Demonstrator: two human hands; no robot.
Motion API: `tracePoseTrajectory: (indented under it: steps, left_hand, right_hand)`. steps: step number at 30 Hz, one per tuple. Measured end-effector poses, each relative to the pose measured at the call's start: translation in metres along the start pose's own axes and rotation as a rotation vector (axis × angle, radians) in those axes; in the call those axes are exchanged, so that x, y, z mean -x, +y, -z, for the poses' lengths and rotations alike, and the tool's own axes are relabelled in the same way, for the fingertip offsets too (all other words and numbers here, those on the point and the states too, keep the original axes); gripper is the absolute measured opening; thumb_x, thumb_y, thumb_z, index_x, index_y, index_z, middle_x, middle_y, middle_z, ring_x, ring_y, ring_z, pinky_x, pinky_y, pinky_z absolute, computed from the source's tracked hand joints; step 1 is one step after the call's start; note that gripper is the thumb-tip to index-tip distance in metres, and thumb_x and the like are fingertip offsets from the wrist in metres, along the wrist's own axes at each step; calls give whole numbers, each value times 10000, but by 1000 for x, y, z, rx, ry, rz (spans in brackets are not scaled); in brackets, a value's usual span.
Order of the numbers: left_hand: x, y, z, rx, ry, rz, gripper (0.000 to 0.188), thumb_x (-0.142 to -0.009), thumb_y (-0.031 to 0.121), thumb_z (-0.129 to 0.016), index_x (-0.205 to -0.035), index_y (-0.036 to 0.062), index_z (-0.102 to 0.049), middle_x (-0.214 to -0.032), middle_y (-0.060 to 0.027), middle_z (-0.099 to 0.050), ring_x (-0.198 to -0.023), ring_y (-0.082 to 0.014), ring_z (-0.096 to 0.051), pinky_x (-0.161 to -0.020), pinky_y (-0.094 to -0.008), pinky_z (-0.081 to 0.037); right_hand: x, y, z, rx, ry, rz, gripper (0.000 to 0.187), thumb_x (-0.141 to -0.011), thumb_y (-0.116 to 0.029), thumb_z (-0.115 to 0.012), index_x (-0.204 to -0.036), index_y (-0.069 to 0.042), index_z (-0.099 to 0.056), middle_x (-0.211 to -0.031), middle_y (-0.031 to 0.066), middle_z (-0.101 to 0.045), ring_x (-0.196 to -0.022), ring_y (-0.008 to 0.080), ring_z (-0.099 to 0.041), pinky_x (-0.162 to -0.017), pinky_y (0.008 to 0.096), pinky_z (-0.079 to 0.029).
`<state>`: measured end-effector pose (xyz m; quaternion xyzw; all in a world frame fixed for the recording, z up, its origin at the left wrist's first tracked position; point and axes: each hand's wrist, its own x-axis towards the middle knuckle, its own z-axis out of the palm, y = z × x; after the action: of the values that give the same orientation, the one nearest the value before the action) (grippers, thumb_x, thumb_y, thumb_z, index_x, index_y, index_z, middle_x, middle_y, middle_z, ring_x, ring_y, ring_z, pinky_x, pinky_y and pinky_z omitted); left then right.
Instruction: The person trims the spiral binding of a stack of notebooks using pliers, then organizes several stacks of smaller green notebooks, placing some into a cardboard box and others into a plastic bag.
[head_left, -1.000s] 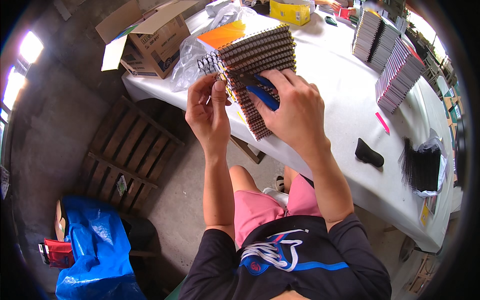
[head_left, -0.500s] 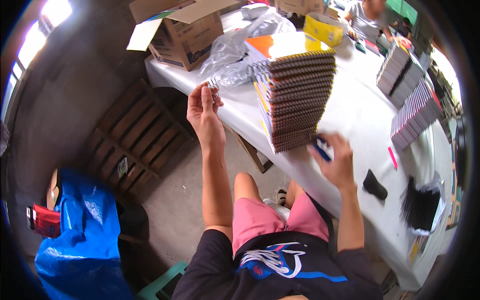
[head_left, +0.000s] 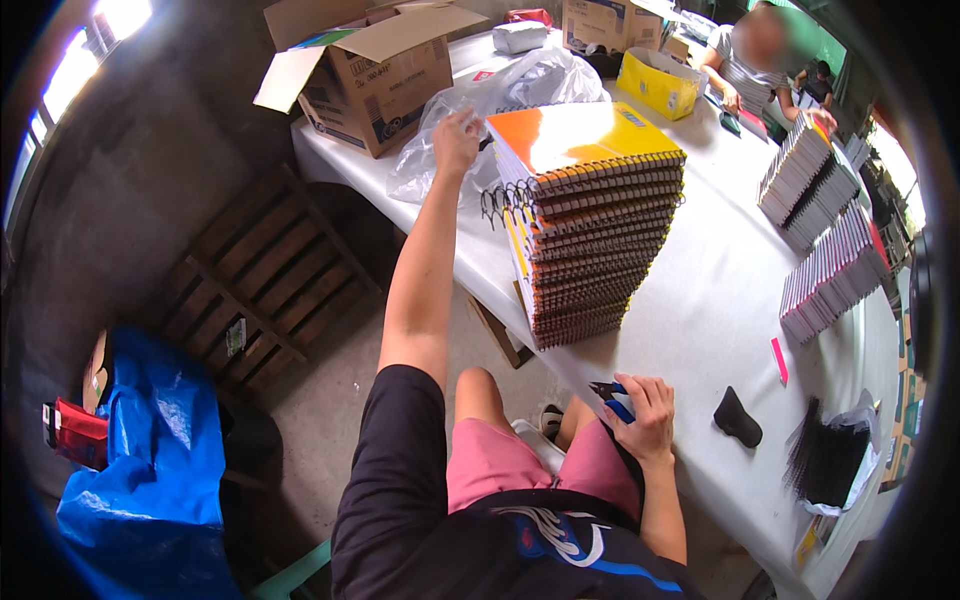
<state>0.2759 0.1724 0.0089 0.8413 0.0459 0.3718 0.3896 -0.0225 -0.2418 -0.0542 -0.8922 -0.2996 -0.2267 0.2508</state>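
One stack of orange-and-yellow-covered, spiral-bound notebooks [head_left: 600,235] on white-covered table [head_left: 695,300]; dark coil ends [head_left: 499,205] jut from its upper left, apparently untrimmed, lower ones unclear. Right hand [head_left: 647,415] curled round blue-handled pliers [head_left: 619,409]; left hand [head_left: 457,142] by clear plastic bag [head_left: 548,82], grip can't tell.

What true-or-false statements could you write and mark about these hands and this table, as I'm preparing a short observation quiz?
1. The right hand holds blue-handled pliers. True.
2. The left hand is to the right of the stack of spiral notebooks. False: it is to the stack's left.
3. The cardboard box at left is closed. False: its flaps stand open.
4. The yellow box stands beyond the stack. True.
5. A pink strip lies on the white table. True.
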Motion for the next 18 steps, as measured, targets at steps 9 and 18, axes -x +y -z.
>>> tracePoseTrajectory:
  steps: [9,18]
  left_hand:
    - [137,169,113,1264,-169,-76,474,-920,360,-605,-1203,-18,-569,-993,-69,-632,-870,-119,-590,-678,-248,-465]
    - [189,224,112,905,91,-109,315,-894,108,-642,-1161,-52,-592,-905,-99,-689,-791,-121,-655,-647,-242,-527]
  right_hand:
    - [-33,-13,15,-90,131,-63,556,-591,-65,-755,-1126,-82,-605,-968,79,-583,-920,266,-558,-846,395,-367]
    - [-141,-89,68,-60,368,-39,501,-710,-194,-744,-1166,-113,-553,-964,72,-588,-920,246,-568,-827,390,-367]
